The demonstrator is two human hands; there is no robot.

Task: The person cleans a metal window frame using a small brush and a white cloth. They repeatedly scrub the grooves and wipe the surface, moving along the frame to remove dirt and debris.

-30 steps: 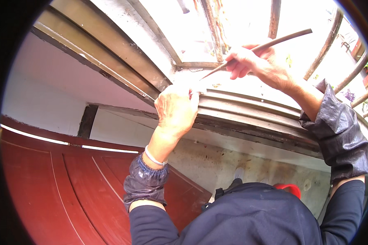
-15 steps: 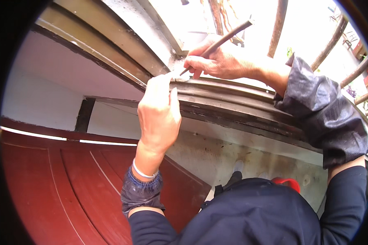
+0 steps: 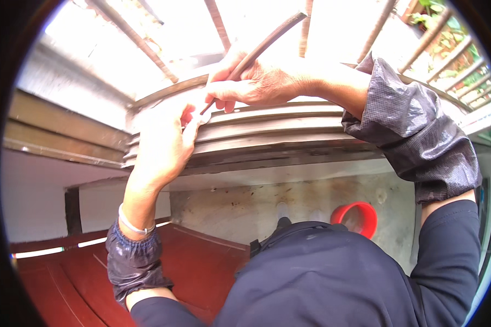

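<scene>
My right hand is closed around a slim brown rod, which slants from upper right down to a thin tip. That tip meets a small whitish scrap on the ridged window track. Close to the tip on its left is my left hand, thumb and fingers drawn together at the scrap. Glare washes out these fingertips, so what they grip cannot be made out.
Upright bars stand beyond the sill, with leafy plants at far right. A red bucket sits on the floor below the window. Dark red panelling lies at lower left, and a metal frame runs at left.
The view has swung, so the track lies more level and the bucket shows more fully. Both hands and the rod stay together at the track, now beside a stretch farther from its corner.
</scene>
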